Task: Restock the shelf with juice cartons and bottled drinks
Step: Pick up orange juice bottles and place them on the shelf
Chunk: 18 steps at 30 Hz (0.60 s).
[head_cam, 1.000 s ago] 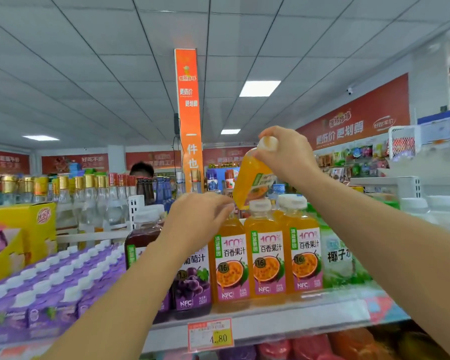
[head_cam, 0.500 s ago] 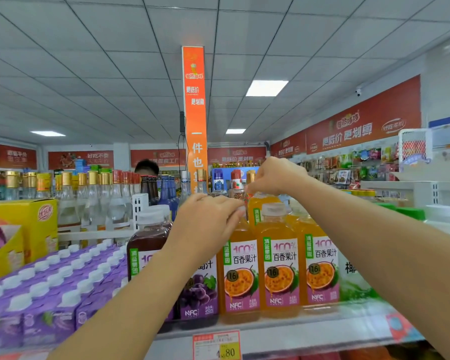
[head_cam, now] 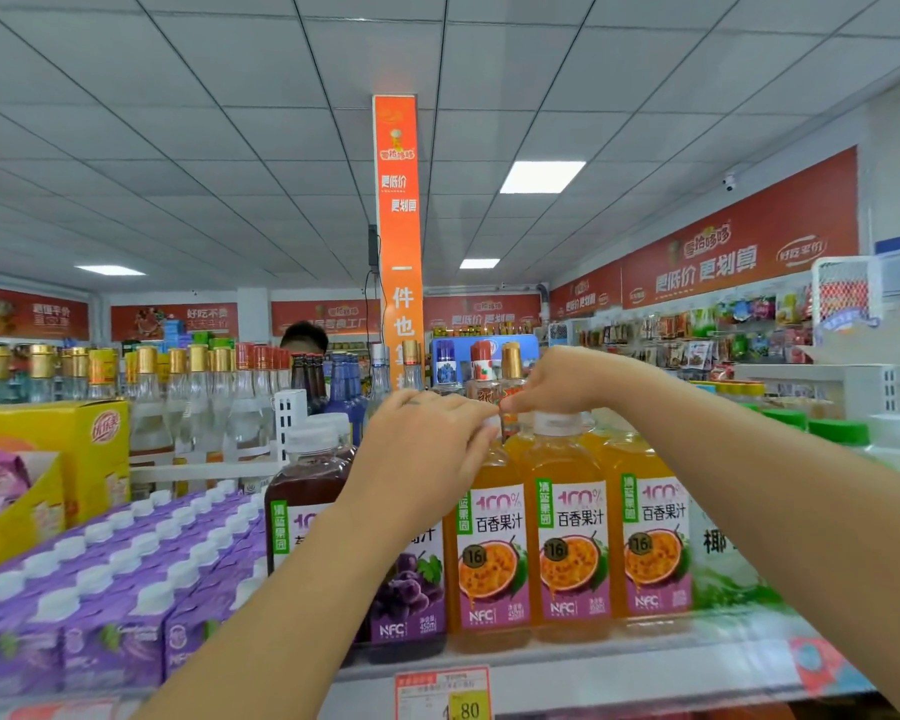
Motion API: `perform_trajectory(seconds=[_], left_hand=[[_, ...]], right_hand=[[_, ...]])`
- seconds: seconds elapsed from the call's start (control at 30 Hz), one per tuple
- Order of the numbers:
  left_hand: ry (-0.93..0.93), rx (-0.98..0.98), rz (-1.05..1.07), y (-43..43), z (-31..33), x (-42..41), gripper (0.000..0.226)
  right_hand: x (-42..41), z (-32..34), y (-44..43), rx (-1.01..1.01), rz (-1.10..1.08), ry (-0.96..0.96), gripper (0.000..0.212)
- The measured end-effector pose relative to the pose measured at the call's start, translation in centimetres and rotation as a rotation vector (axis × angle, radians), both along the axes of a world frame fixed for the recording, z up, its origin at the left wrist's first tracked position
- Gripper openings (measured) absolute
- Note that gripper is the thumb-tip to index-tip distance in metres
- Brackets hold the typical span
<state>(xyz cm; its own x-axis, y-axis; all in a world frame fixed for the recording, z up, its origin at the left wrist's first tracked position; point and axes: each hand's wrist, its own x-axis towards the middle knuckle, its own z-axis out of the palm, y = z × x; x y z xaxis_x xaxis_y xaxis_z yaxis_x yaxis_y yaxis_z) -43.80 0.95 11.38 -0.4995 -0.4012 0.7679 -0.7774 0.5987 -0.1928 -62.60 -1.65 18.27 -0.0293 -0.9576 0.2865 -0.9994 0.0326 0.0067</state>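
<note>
On the shelf (head_cam: 593, 667), left hand (head_cam: 422, 449) and right hand (head_cam: 557, 379) curl fingers (head_cam: 463, 426) round tops of orange, purple-labelled juice bottles (head_cam: 572, 537).

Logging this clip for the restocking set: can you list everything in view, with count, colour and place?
orange juice bottles: three in front, more behind, orange with white caps, shelf centre
grape juice bottles: at least two, dark purple, left of the orange ones
cartons: many, purple with white caps, shelf left
box: one, yellow, far left
glass bottles: many, clear with gold caps, behind the cartons
price tag: one, white and yellow, shelf edge
banner: one, orange, centre, below the ceiling
left hand: fingers at the cap of the leftmost front orange bottle
right hand: curled over a rear orange bottle's top
</note>
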Motion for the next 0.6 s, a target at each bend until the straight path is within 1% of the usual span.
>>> perform_trajectory(seconds=[0.1, 0.17, 0.2, 0.3, 0.33, 0.4, 0.5, 0.6], left_hand=[[0.028, -0.028, 0.006, 0.5, -0.2, -0.6, 0.039], [0.063, -0.048, -0.024, 0.7, -0.3, -1.5, 0.037], [0.077, -0.053, -0.037, 0.9, -0.3, -2.0, 0.036], [0.096, -0.091, -0.062, 1.0, -0.6, -3.8, 0.033], [0.1, -0.106, -0.066, 1.0, -0.8, -4.4, 0.033], [0.105, -0.125, -0.064, 1.1, -1.3, -5.6, 0.035], [0.104, -0.141, -0.064, 1.1, -1.9, -6.6, 0.039], [0.113, -0.157, -0.064, 0.7, -2.2, -6.8, 0.036]], right_hand=[[-0.8, -0.8, 2.9, -0.126, 0.134, -0.076, 0.055], [-2.0, -1.5, 4.8, -0.247, 0.173, -0.182, 0.047], [-2.8, -2.0, 5.6, -0.322, 0.17, -0.196, 0.045], [-4.6, -3.7, 8.0, -0.527, 0.142, -0.106, 0.048], [-4.9, -4.4, 8.8, -0.544, 0.128, -0.062, 0.05], [-5.4, -5.6, 9.7, -0.506, 0.075, 0.007, 0.057], [-5.5, -6.8, 10.0, -0.441, 0.041, 0.035, 0.059], [-5.5, -7.1, 9.7, -0.443, 0.039, 0.061, 0.063]])
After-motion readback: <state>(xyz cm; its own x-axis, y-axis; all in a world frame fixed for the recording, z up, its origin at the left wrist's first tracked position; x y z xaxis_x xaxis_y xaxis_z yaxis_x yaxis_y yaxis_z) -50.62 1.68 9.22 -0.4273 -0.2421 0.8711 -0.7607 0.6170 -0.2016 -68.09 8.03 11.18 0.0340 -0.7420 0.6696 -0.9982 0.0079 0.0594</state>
